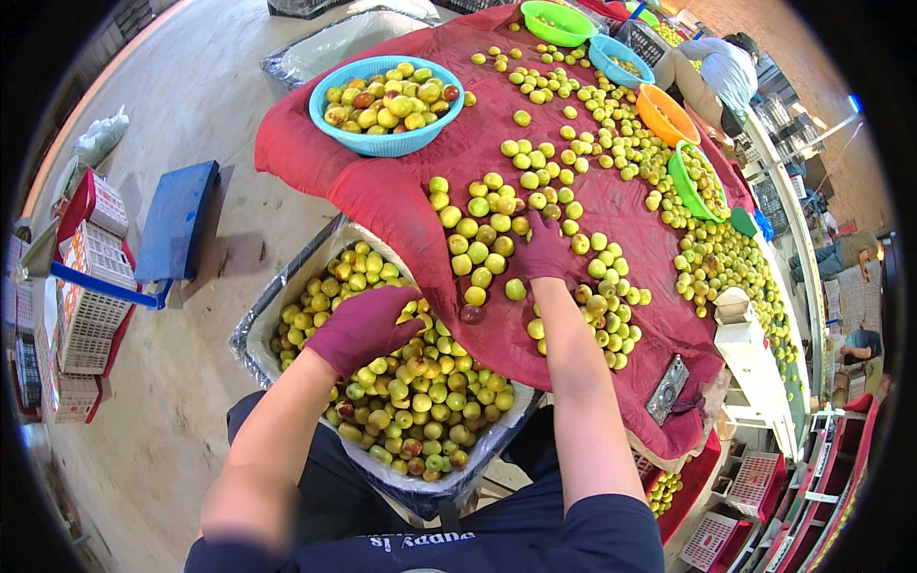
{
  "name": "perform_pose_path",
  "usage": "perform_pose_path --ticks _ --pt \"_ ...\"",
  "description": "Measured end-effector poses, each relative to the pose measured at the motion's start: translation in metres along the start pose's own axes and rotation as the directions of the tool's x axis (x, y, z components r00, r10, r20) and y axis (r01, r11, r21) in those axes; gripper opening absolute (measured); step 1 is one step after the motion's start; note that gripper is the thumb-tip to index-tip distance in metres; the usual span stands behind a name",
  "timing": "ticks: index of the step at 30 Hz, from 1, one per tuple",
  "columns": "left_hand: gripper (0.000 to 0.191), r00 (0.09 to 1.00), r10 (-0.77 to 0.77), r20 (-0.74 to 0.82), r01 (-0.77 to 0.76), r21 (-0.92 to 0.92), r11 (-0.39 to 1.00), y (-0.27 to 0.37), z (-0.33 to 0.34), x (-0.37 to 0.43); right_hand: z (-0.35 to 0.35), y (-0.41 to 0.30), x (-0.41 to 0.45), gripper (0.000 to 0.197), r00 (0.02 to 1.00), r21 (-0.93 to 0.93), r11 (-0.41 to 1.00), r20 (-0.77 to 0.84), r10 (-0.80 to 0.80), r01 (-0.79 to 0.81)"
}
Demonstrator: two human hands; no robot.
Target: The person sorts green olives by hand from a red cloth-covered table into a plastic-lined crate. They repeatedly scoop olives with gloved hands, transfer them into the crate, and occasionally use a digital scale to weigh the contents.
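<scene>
My left hand (369, 326), in a thin purple glove, hovers over a lined crate (251, 344) heaped with yellow-green jujubes (423, 390). Its thumb and fingers are spread, with fruit visible in the gap. My right hand (542, 247), gloved the same way, reaches across a dark red cloth (401, 208) among loose jujubes (483, 240). Its fingertips touch fruit, but whether they grip any is hidden by the back of the hand. Some fruits show brown or reddish skin, including a dark one (471, 315) at the cloth's edge.
A blue basket (387, 147) full of jujubes stands on the cloth's far left. Green (555, 25) and orange bowls (666, 114) line the far side. A metal plate (668, 390) lies near right. A blue platform scale (179, 222) and stacked crates (93, 301) stand left. Other people work at right.
</scene>
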State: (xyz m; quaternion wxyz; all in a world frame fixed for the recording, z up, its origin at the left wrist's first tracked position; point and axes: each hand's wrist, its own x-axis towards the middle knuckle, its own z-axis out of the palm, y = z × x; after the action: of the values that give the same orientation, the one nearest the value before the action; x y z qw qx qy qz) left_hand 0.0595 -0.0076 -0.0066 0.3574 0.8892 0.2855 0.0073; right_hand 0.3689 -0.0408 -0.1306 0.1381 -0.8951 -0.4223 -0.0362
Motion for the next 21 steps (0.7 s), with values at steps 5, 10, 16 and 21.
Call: perform_pose_path --ticks 5,10,16,21 --pt "0.045 1.0 0.017 -0.005 -0.018 -0.059 0.998 0.012 0.017 0.015 0.028 0.025 0.013 0.031 0.997 -0.003 1.0 -0.078 -0.021 0.021" --pt "0.044 0.996 -0.093 0.017 0.094 -0.126 0.988 0.008 0.014 0.008 -0.008 0.007 -0.023 0.036 0.974 0.04 0.974 -0.056 -0.219 0.221" --pt "0.045 0.998 -0.052 0.039 0.058 -0.18 0.982 0.016 0.014 0.007 0.026 0.057 -0.026 0.038 0.927 0.362 0.916 -0.375 -0.027 0.173" --pt "0.041 0.999 -0.001 -0.038 -0.004 -0.123 0.992 0.011 0.0 0.005 -0.035 0.043 -0.028 0.045 0.947 0.72 0.694 -0.221 0.235 -0.004"
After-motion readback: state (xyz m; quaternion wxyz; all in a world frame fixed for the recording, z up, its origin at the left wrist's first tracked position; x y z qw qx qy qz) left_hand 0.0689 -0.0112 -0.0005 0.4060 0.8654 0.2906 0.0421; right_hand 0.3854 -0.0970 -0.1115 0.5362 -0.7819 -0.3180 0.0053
